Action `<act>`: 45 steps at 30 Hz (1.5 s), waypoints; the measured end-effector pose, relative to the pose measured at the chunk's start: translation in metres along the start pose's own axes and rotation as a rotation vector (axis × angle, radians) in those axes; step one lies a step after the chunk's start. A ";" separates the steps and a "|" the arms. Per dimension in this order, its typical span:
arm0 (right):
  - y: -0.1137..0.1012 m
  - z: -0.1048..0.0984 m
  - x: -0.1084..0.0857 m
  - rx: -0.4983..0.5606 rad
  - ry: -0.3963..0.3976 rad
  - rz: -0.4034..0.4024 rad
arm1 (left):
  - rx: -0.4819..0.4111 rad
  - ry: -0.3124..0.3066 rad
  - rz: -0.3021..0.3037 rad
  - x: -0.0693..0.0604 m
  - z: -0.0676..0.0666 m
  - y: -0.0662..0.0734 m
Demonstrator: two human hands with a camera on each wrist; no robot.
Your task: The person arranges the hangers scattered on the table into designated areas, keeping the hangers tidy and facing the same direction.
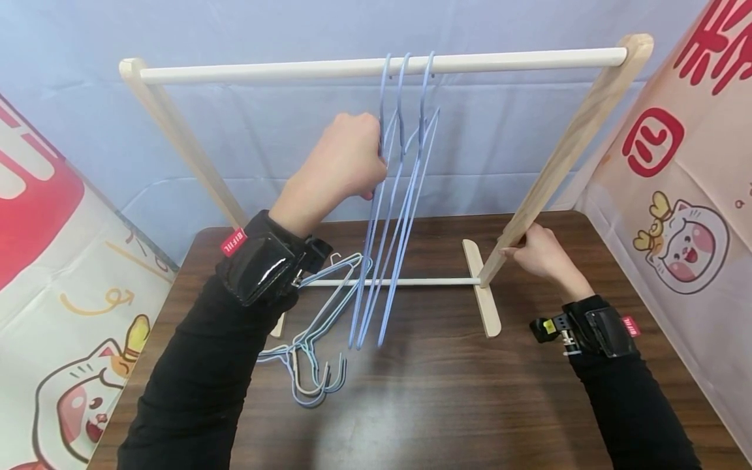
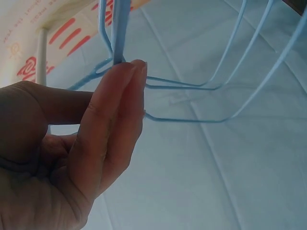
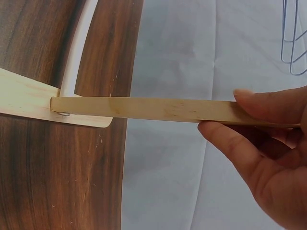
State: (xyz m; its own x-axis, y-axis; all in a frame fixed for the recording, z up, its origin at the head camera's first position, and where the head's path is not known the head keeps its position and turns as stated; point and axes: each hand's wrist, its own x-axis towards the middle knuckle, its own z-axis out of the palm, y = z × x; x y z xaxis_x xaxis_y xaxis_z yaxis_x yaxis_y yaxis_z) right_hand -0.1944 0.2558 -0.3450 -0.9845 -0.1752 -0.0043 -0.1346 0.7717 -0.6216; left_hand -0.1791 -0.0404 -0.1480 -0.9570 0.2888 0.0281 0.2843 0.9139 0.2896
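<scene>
Three light-blue wire hangers hang by their hooks from the white top rod of a wooden rack. My left hand pinches the leftmost hanger just below its hook; in the left wrist view, thumb and fingers meet at the hanger's neck. Lower on the right, my right hand grips the rack's right wooden upright. The right wrist view shows thumb and fingers on either side of this upright.
A pile of blue and white hangers lies on the brown wooden table, under the left forearm. A thin lower rod joins the rack's feet. Pale blue cloth stands behind, with printed panels at both sides.
</scene>
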 end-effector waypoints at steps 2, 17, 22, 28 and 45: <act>0.000 0.000 0.000 -0.002 0.000 -0.001 | -0.002 0.001 -0.001 -0.001 0.000 0.000; 0.003 0.001 0.000 -0.006 0.000 -0.004 | -0.034 -0.037 -0.020 -0.002 0.000 0.001; 0.003 0.001 0.000 -0.007 -0.002 -0.001 | -0.045 -0.043 -0.030 -0.002 0.001 0.002; 0.003 0.001 0.000 -0.004 -0.004 0.004 | -0.017 -0.034 -0.003 0.000 0.002 0.004; 0.004 0.000 0.000 -0.023 0.010 0.000 | -0.010 -0.050 0.015 0.002 0.004 0.012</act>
State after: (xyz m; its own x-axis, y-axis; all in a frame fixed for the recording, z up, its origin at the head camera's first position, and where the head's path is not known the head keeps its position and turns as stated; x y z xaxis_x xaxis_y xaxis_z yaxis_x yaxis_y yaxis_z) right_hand -0.1948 0.2588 -0.3480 -0.9856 -0.1692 0.0033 -0.1369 0.7857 -0.6032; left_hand -0.1772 -0.0281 -0.1485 -0.9483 0.3169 -0.0152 0.2981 0.9064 0.2993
